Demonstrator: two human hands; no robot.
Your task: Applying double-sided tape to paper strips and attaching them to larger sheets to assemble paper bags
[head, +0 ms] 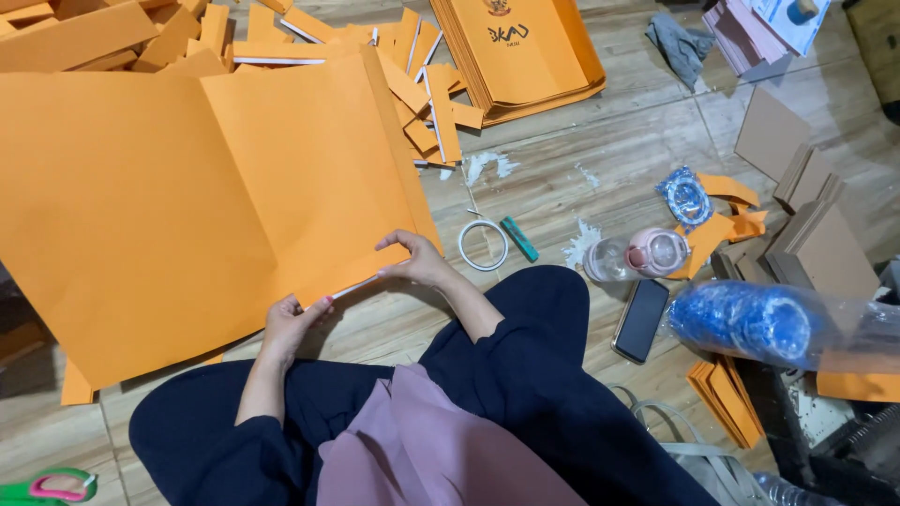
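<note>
Our left hand and right hand pinch the near edge of the large orange sheet lying on the floor, its left side cut off; behind, a printed orange stack; rightward, a blue roll in plastic, blurred.

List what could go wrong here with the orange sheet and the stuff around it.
1. Both the left hand and the right hand pinch only the near edge of the large orange sheet, so it may crease or skew.
2. The tape ring and bottle lie close and could get knocked.
</note>
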